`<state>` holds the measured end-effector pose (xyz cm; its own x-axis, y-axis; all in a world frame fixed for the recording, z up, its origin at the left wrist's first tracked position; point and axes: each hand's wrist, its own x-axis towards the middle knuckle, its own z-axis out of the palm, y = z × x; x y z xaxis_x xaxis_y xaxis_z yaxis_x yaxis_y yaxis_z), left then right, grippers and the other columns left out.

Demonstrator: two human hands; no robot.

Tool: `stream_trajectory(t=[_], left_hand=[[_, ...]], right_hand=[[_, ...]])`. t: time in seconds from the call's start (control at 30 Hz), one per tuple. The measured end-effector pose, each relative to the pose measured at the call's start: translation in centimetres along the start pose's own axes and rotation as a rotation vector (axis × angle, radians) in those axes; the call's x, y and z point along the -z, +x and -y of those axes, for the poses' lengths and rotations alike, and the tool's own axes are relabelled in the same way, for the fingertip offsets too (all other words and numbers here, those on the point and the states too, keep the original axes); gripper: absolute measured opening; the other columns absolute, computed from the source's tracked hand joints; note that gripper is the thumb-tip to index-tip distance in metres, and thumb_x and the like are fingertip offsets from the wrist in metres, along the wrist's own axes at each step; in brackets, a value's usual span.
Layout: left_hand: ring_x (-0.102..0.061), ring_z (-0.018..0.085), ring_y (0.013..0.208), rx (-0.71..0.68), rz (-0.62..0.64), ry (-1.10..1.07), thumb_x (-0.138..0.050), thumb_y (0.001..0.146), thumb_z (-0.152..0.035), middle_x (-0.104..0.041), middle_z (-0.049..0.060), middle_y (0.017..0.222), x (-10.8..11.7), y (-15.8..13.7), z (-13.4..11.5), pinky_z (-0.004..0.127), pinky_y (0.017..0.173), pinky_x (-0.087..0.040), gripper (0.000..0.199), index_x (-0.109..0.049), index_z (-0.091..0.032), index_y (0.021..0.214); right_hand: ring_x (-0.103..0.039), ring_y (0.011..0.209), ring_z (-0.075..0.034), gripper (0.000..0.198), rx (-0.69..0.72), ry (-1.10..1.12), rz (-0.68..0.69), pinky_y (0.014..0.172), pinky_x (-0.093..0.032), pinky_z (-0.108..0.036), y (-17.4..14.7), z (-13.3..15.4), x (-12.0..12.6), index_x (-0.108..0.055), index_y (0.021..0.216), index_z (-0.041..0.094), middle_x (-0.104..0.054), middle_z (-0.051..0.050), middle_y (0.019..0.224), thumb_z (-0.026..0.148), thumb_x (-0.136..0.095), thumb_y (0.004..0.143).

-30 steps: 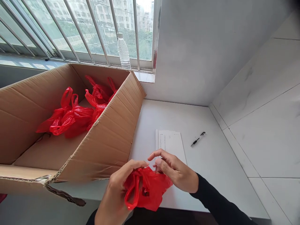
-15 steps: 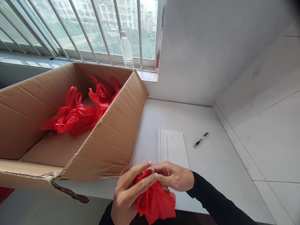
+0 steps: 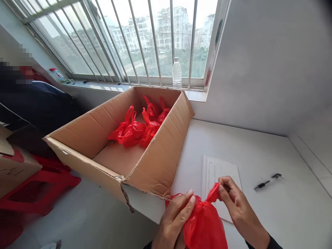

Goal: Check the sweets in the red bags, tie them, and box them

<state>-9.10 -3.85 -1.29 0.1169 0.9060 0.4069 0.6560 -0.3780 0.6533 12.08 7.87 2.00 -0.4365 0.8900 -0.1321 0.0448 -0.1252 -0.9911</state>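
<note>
Pinching the red bag [image 3: 204,224] between them, both hands' fingers are closed on it: left hand [image 3: 172,223] on its body, right hand [image 3: 238,207] drawing a handle up-right.

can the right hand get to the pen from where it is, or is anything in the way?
Probably yes. The pen lies in the open on the white table, off to the right hand's side with only bare surface between. But that hand is pinching the red bag's handle, so it would need to let go first.
</note>
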Motion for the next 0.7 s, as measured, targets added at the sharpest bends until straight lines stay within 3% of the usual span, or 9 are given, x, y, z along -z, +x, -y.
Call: stream_trajectory(t=[0.07,0.13,0.23,0.3,0.4,0.57,0.7], left_hand=[[-0.048,0.022,0.138,0.016,-0.009,0.048,-0.035,0.103,-0.03,-0.052,0.012,0.151,-0.2,-1.1,1.0,0.033,0.112,-0.042,0.051,-0.037,-0.024,0.154],[-0.044,0.023,0.141,0.034,-0.019,0.088,-0.039,0.102,-0.026,-0.052,0.013,0.151,-0.5,-1.7,1.4,0.036,0.114,-0.039,0.052,-0.035,-0.022,0.154],[-0.034,0.032,0.146,-0.011,-0.012,0.104,-0.056,0.096,-0.038,-0.045,0.015,0.155,-1.4,-0.9,0.7,0.051,0.117,-0.032,0.064,-0.034,-0.024,0.155],[-0.04,0.034,0.142,-0.037,-0.002,0.076,-0.056,0.095,-0.039,-0.05,0.015,0.151,-1.7,0.4,-0.2,0.056,0.116,-0.033,0.062,-0.037,-0.027,0.153],[-0.052,0.029,0.13,-0.025,0.025,0.007,-0.042,0.101,-0.031,-0.063,0.013,0.135,-1.5,1.9,-1.1,0.05,0.111,-0.041,0.05,-0.042,-0.029,0.151],[-0.042,0.03,0.14,0.003,0.067,-0.072,-0.042,0.101,-0.038,-0.052,0.014,0.148,-0.3,1.5,-1.1,0.046,0.116,-0.035,0.052,-0.042,-0.024,0.151],[-0.05,0.027,0.134,0.019,0.024,-0.138,-0.049,0.1,-0.029,-0.055,0.011,0.144,-0.2,0.5,-1.2,0.042,0.111,-0.042,0.044,-0.052,-0.033,0.144]], right_hand=[[-0.051,0.077,-0.02,0.031,-0.031,-0.034,-0.15,0.074,-0.047,-0.034,-0.1,-1.0,0.9,-0.047,0.09,0.027,-0.048,0.001,0.081,0.056,-0.047,0.098],[-0.053,0.079,-0.021,0.031,-0.072,-0.02,-0.208,0.077,-0.048,-0.036,-0.2,-1.7,1.7,-0.048,0.094,0.028,-0.051,0.0,0.084,0.058,-0.049,0.097],[-0.053,0.076,-0.02,0.031,-0.07,-0.015,-0.159,0.078,-0.049,-0.036,-0.4,-1.6,2.0,-0.05,0.093,0.027,-0.053,0.001,0.084,0.058,-0.05,0.096],[-0.054,0.074,-0.02,0.032,-0.05,-0.008,-0.122,0.076,-0.05,-0.036,-0.5,-1.1,1.9,-0.051,0.09,0.026,-0.052,0.001,0.081,0.057,-0.051,0.096],[-0.058,0.078,-0.021,0.03,-0.032,0.015,-0.124,0.077,-0.052,-0.036,-0.5,-0.4,1.8,-0.052,0.096,0.026,-0.056,0.0,0.083,0.055,-0.052,0.096],[-0.058,0.084,-0.022,0.036,-0.049,-0.033,-0.139,0.085,-0.051,-0.038,-0.5,-0.6,2.6,-0.053,0.119,0.025,-0.06,-0.002,0.089,0.054,-0.052,0.097],[-0.056,0.084,-0.021,0.036,-0.061,-0.073,-0.148,0.083,-0.049,-0.035,-0.5,-0.9,2.9,-0.056,0.118,0.024,-0.059,-0.002,0.087,0.054,-0.05,0.098]])
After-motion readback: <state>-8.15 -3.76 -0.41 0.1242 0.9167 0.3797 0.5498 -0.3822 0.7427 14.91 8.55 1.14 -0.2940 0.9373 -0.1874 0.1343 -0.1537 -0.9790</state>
